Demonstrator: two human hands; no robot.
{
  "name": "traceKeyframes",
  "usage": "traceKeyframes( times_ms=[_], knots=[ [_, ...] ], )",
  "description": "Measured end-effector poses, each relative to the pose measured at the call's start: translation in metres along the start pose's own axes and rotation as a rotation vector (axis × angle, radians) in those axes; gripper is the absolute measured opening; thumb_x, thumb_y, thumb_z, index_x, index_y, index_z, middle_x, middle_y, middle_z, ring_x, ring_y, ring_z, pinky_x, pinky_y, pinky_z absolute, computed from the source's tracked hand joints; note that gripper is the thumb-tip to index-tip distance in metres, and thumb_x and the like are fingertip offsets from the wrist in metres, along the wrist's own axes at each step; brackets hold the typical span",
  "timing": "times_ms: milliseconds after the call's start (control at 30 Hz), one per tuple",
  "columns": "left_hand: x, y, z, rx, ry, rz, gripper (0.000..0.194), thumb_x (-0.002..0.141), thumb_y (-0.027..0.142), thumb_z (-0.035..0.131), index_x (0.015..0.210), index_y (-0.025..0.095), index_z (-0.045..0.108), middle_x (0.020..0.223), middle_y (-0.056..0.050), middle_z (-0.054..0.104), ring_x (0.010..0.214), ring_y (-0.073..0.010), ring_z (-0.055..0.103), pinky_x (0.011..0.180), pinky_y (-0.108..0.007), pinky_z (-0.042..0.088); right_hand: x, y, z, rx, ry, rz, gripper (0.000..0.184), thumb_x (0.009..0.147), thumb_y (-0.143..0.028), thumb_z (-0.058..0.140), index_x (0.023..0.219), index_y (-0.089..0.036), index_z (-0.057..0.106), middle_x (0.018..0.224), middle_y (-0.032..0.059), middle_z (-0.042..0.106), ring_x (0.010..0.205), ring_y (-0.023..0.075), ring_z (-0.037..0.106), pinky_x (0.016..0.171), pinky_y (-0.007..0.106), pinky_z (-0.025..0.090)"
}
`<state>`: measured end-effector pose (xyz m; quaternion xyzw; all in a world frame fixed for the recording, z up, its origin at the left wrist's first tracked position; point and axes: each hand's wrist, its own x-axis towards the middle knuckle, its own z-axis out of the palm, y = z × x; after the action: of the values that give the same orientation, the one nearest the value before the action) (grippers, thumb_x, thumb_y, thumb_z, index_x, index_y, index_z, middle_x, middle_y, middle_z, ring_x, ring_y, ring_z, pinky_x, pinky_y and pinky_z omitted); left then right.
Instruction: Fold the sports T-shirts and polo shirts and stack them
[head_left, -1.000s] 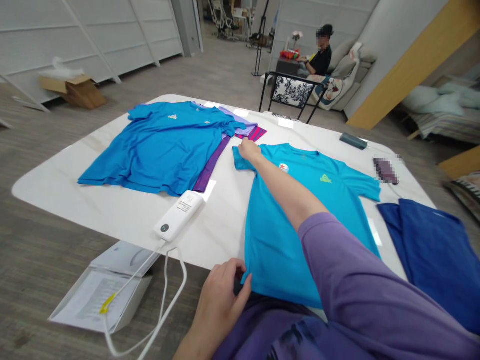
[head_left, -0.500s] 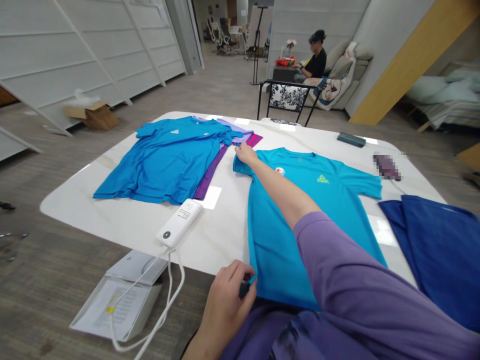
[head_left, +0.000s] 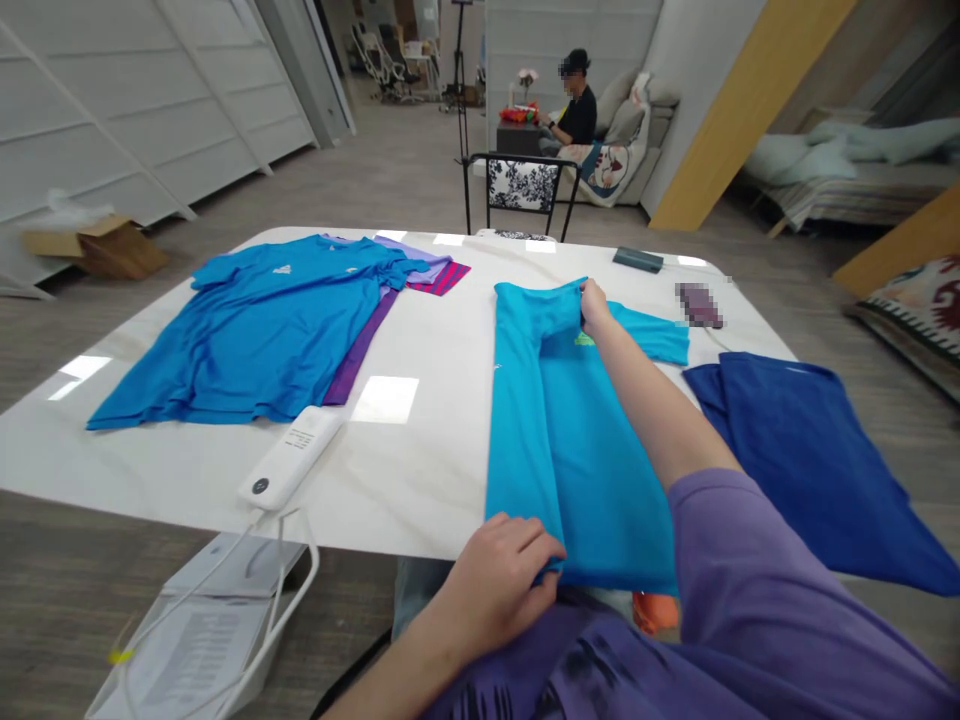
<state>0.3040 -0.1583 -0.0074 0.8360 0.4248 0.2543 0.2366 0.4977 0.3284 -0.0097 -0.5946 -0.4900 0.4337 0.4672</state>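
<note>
A teal T-shirt (head_left: 540, 430) lies lengthwise on the white table (head_left: 420, 470) in front of me, its left third folded over onto the middle. My right hand (head_left: 595, 306) reaches far across and pinches the folded sleeve near the collar. At the near hem my left hand (head_left: 499, 580) is closed on the shirt's bottom corner at the table's front edge. My purple sleeve (head_left: 757, 600) fills the lower right.
A blue T-shirt (head_left: 255, 325) lies flat at the left on purple and striped garments (head_left: 439, 275). A dark blue garment (head_left: 810, 460) lies at the right. A white power bank (head_left: 289, 470) with cable, a dark case (head_left: 637, 260), a chair (head_left: 521, 185) and a seated person (head_left: 574, 100) are around.
Both hands carried the teal shirt's left side over to the right, folding it onto the shirt's middle. My view shifted right.
</note>
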Motion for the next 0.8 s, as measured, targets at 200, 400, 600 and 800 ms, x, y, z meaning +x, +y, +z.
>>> traceKeyframes(
  times_ms=[200, 400, 600, 800],
  knots=[
    [0.012, -0.002, 0.029, 0.022, -0.221, -0.002, 0.008, 0.106, 0.033, 0.07, 0.113, 0.031, 0.071, 0.108, -0.007, 0.081, 0.101, -0.0297, 0.08, 0.081, -0.056, 0.059, -0.011, 0.041, -0.05, -0.224, 0.04, 0.033, 0.061, 0.09, -0.036, 0.071, 0.147, -0.024, 0.053, 0.088, -0.0002, 0.057, 0.08, 0.0241, 0.055, 0.08, 0.038, 0.056],
    [0.014, -0.006, 0.028, -0.028, -0.316, -0.025, 0.02, 0.106, 0.048, 0.075, 0.123, 0.035, 0.074, 0.114, -0.009, 0.084, 0.106, -0.0325, 0.082, 0.085, -0.059, 0.061, -0.017, 0.047, -0.074, -0.698, -0.105, -0.285, 0.053, 0.091, -0.018, 0.06, 0.143, -0.018, 0.073, 0.128, 0.0145, 0.075, 0.112, 0.0309, 0.068, 0.113, 0.045, 0.055],
    [0.035, -0.032, -0.003, 0.121, -0.04, -0.034, 0.048, 0.117, 0.054, 0.058, 0.161, 0.035, 0.064, 0.164, -0.007, 0.07, 0.158, -0.0302, 0.062, 0.125, -0.055, 0.057, -0.014, 0.024, -0.045, -0.98, -0.014, -0.417, 0.048, 0.106, -0.043, 0.065, 0.147, -0.02, 0.076, 0.159, 0.0227, 0.06, 0.147, 0.0439, 0.051, 0.122, 0.059, 0.049],
    [0.043, -0.078, -0.007, 0.449, -0.017, -0.051, 0.076, 0.115, 0.061, 0.061, 0.182, 0.029, 0.042, 0.191, -0.005, 0.036, 0.179, -0.0329, 0.033, 0.143, -0.056, 0.039, 0.027, -0.011, 0.065, -0.893, -0.277, -0.438, 0.044, 0.113, -0.055, 0.057, 0.135, -0.023, 0.079, 0.147, 0.0146, 0.074, 0.139, 0.0366, 0.063, 0.126, 0.059, 0.047]
  ],
)
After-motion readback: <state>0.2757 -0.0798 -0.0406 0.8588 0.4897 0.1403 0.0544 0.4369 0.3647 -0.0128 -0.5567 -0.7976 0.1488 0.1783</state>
